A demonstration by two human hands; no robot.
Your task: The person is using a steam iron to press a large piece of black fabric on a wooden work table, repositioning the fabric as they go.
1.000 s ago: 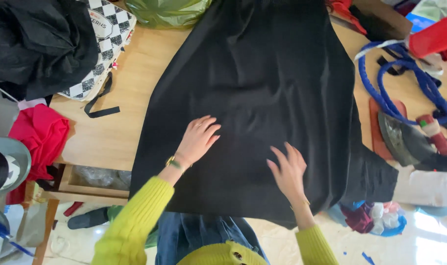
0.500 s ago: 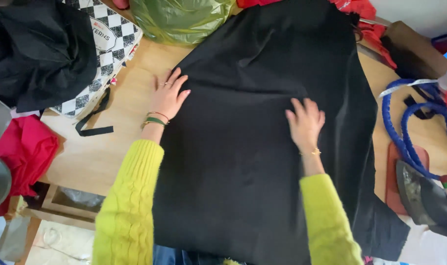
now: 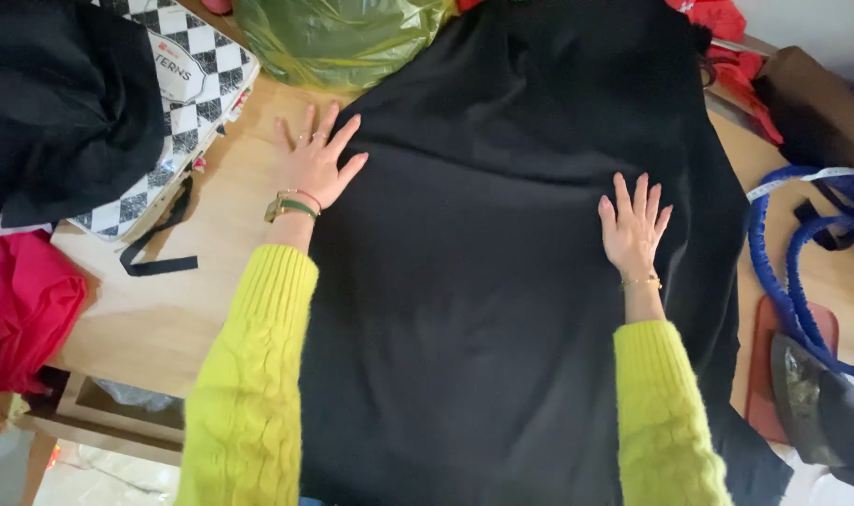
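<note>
A black cloth point(image 3: 502, 281) lies spread flat over a wooden table point(image 3: 155, 319), filling the middle of the view from twelve o'clock down to six. The left hand point(image 3: 316, 164) rests at ten o'clock with fingers spread wide, palm down on the cloth's left edge, part on cloth and part on bare table. The right hand point(image 3: 633, 225) lies at three o'clock, flat on the cloth near its right edge, fingers loosely fanned. Neither hand grips anything. Both arms wear yellow knit sleeves point(image 3: 249, 375).

At twelve o'clock a green plastic bag point(image 3: 338, 37) touches the cloth's top. A checkered bag point(image 3: 178, 122) sits at ten o'clock, a red cloth point(image 3: 24, 309) at eight, and blue straps point(image 3: 802, 262) at three.
</note>
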